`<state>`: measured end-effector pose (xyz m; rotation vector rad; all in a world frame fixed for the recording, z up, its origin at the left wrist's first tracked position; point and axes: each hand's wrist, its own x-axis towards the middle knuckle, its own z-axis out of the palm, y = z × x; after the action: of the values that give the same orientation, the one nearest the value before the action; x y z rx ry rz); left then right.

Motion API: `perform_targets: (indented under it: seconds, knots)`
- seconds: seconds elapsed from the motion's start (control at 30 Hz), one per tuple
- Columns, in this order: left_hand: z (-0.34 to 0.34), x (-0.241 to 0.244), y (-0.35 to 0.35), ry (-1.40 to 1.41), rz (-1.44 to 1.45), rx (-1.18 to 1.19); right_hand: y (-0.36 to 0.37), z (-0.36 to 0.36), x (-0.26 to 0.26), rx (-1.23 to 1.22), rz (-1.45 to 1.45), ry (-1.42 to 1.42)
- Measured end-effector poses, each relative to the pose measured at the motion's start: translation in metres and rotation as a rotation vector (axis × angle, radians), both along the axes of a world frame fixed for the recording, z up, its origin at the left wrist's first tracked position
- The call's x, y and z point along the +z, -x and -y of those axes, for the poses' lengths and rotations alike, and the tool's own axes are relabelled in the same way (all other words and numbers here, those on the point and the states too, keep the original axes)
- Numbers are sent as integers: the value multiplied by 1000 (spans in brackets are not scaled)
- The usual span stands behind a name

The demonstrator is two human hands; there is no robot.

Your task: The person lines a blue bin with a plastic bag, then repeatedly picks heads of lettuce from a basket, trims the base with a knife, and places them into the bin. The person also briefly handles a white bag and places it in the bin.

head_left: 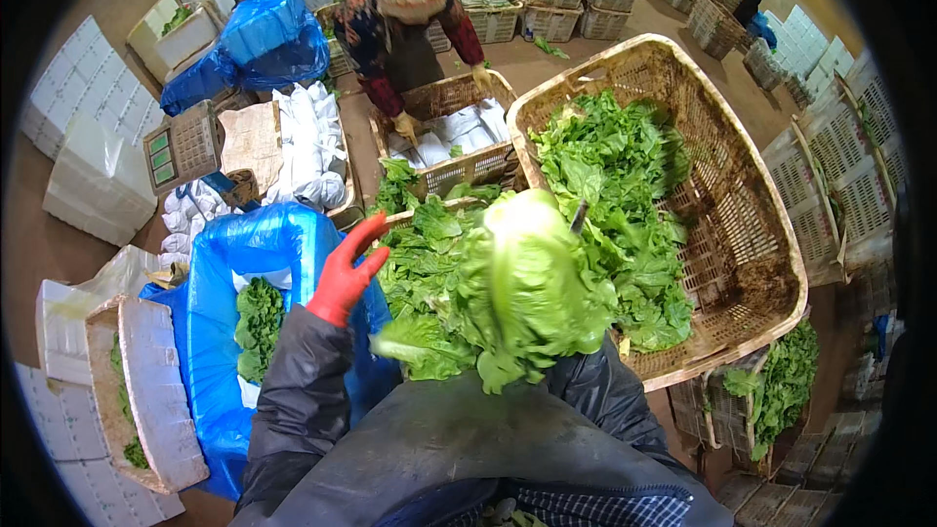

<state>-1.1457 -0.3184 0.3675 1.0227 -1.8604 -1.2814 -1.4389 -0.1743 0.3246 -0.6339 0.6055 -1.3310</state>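
A large green leafy lettuce head (523,271), slightly blurred, is raised before my apron (461,432) with its pale base upward. My left hand (345,272), in a red rubber glove, is empty with fingers apart, left of the lettuce. My right hand is out of view; its dark sleeve (604,388) runs up behind the lettuce. A narrow dark piece of a tool (579,217), perhaps a knife, shows at the head's right edge. Beneath and beyond the head lie loose lettuce leaves (432,234).
A dirty plastic crate (761,234) with lettuce leaves (615,176) leans at right. At left, a blue-plastic-lined box (241,234) holds lettuce (260,326). Across from me, a person (410,22) reaches into a crate (468,179) of white packets (446,133). A scale (183,146) stands at left.
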Motion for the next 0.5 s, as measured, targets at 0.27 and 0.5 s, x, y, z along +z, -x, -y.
perform_targets:
  seconds: [0.27,0.5]
  knots:
    - [-18,3,66,-1199,-999,-376,46,5,28,-174,-532,-306]
    - [12,-42,56,-429,-329,-694,-13,65,115,228,-930,36]
